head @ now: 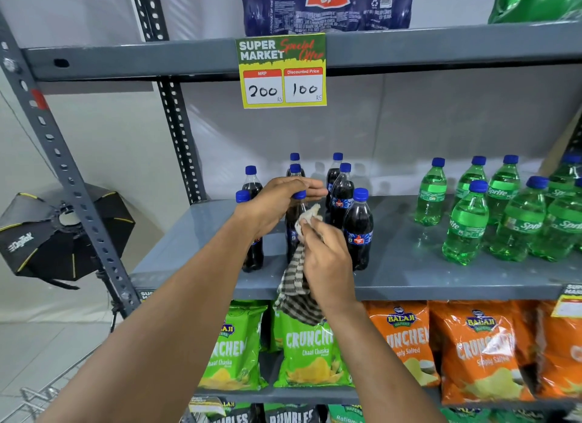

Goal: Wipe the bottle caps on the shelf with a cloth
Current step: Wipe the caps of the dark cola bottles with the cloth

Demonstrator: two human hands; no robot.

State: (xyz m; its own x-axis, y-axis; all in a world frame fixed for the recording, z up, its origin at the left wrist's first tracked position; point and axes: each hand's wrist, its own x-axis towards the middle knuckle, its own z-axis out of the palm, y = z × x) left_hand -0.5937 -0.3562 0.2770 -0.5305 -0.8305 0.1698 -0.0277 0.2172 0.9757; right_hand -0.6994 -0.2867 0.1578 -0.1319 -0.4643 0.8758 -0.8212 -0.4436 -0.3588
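Several dark cola bottles with blue caps stand on the grey shelf (409,274). My left hand (277,199) grips the neck of one front cola bottle (291,233) just under its blue cap (299,195). My right hand (327,259) holds a striped cloth (297,284) bunched against that bottle's shoulder, below the cap; the cloth's tail hangs over the shelf edge. Another cola bottle (359,230) stands just right of my right hand. Further right, green Sprite bottles (466,227) with blue caps are grouped together.
A price sign (282,71) hangs from the upper shelf beam. Green and orange chip bags (482,347) fill the shelf below. A slotted steel upright (66,177) runs down at the left, with a black softbox light (47,237) behind it.
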